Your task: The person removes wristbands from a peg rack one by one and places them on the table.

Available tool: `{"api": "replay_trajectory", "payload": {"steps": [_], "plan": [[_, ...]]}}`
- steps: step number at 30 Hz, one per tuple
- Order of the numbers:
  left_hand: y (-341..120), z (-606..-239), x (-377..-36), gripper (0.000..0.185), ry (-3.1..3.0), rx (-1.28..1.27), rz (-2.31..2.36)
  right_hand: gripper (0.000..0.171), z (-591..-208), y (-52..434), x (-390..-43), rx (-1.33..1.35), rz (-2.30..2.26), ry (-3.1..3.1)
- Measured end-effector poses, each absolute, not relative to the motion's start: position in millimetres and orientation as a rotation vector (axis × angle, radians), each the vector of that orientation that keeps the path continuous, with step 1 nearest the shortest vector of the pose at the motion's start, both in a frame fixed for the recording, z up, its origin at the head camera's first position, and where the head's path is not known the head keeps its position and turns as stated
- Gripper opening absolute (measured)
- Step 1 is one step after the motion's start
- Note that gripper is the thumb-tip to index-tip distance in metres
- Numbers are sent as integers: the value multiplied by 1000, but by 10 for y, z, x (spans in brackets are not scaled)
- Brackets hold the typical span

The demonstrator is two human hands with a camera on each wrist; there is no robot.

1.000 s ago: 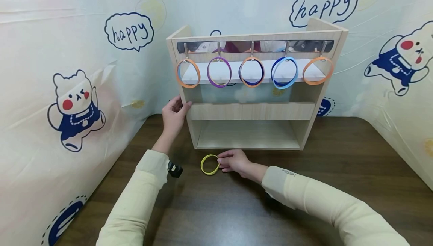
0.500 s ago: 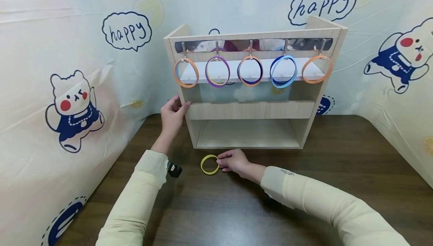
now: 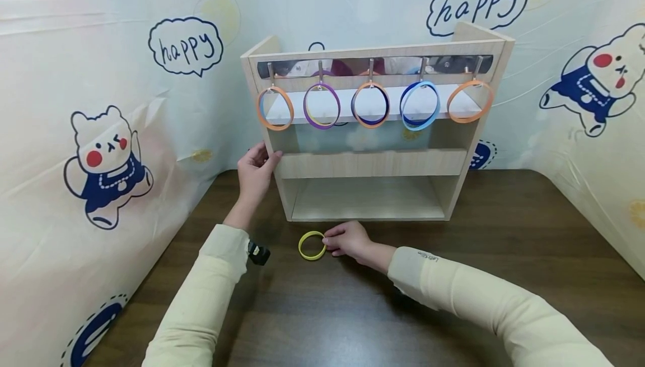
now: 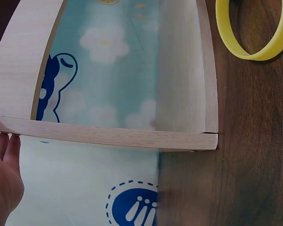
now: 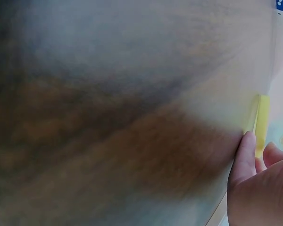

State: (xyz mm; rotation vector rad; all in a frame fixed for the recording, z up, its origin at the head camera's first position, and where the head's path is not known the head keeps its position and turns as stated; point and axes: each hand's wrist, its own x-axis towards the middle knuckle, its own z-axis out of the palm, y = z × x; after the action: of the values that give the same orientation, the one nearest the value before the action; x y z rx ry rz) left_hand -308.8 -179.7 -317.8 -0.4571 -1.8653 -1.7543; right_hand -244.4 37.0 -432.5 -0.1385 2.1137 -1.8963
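The right hand (image 3: 347,239) pinches the rim of the yellow ring (image 3: 312,245) lying flat on the worktop (image 3: 453,277) before the wooden rack (image 3: 373,162), which the left hand (image 3: 254,171) steadies with straight fingers; the ring looks light and bendy, best gripped by its rim.

A dark wooden table (image 3: 504,255) stands enclosed by pale cartoon-printed sheeting (image 3: 101,103). Bears in blue dresses and "happy" speech bubbles (image 3: 185,46) dot it under soft, even light.
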Motion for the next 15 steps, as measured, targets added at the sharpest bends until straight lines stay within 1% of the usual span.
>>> {"api": "replay_trajectory", "payload": {"steps": [9, 15], "plan": [[-1798, -3163, -3079, 36, -1867, -452, -1752, 20, -4295, 404, -2423, -155, -1893, 2121], [-1793, -3161, -3077, 37, -1875, -446, -1748, 25, -4234, 488, -2438, -171, -1903, 2148]]}}
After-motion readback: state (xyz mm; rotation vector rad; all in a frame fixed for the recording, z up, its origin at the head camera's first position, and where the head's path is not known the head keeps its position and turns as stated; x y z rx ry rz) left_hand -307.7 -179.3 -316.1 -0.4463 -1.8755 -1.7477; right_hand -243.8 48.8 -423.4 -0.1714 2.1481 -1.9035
